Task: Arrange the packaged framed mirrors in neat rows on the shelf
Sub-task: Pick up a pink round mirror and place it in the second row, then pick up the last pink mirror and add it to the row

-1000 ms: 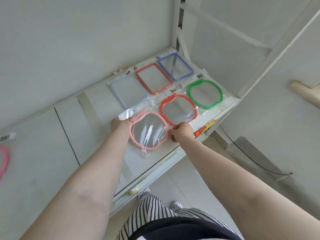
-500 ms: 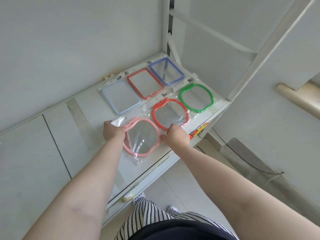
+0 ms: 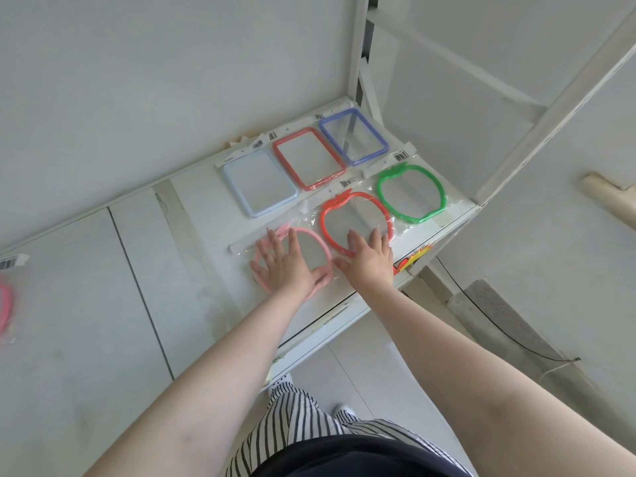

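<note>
Head view looks down on a white shelf (image 3: 192, 215) where six packaged mirrors lie in two rows of three. Back row, toward 12 o'clock: a pale blue mirror (image 3: 260, 182), a red rectangular mirror (image 3: 309, 158) and a dark blue mirror (image 3: 353, 136), side by side. Front row: a pink mirror (image 3: 320, 251), a red apple mirror (image 3: 356, 222) and a green mirror (image 3: 411, 193). The left hand (image 3: 287, 266) lies flat with fingers spread on the pink mirror, pressing it onto the shelf; the right hand (image 3: 368, 256) lies flat, fingers straight and spread, on the near edge of the red apple mirror's bag. Both rows look nearly even, so this end seems almost done, with the pink one being settled last. At 9 o'clock, well apart, another pink package (image 3: 5, 304) sits at the frame edge, seemingly not yet placed. Barcode stickers (image 3: 347, 183) show on the bag headers, too small to read; a colourful sticker (image 3: 413, 259) on the shelf front carries no legible writing.
</note>
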Tool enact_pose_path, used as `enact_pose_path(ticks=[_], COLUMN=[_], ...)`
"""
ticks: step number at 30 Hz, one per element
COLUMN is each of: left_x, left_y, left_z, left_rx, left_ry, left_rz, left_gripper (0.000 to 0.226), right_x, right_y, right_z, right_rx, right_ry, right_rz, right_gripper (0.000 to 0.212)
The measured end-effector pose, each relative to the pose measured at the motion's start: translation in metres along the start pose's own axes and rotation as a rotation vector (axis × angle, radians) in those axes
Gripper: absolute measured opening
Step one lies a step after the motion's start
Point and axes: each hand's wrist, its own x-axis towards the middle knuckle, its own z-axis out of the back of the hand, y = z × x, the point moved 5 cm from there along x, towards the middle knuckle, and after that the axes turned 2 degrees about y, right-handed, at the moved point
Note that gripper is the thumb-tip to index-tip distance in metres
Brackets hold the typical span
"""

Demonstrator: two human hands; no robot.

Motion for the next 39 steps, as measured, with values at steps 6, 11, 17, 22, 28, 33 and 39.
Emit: enact_pose_path(ticks=[6,11,17,22,28,33,39], left_x=[0.006,0.008,0.007,0.005,0.001,-0.004,-0.036], left_y=[0.005,0.003,0.003,0.002,0.001,0.0,0.01], left_z=[0.002,0.002,0.003,0.004,0.009,0.021,0.038], left_rx=[0.061,0.062,0.066,0.06,0.051,-0.009,-0.029], left_ry=[0.001,0.005,0.008,0.009,-0.009,-0.158,-0.261], left_rz=[-0.044,-0.054,-0.056,-0.06,-0.066,-0.14,-0.22], left_gripper=[0.109,0.111,0.111,0.111,0.105,0.071,0.04], right_x=[-0.002,-0.003,-0.003,-0.003,-0.004,-0.012,-0.029], right_y=[-0.001,0.0,0.002,0.002,0.002,0.006,0.021], right_z=[-0.004,-0.004,-0.007,-0.007,-0.004,0.012,0.014], right_rx=[-0.016,-0.004,-0.005,0.001,0.011,0.015,-0.012], right_ry=[0.053,0.05,0.045,0.044,0.019,-0.062,-0.034], right_rz=[-0.012,-0.023,-0.038,-0.041,-0.022,0.017,0.168], right_gripper=[0.068,0.069,0.067,0.067,0.064,0.055,0.039])
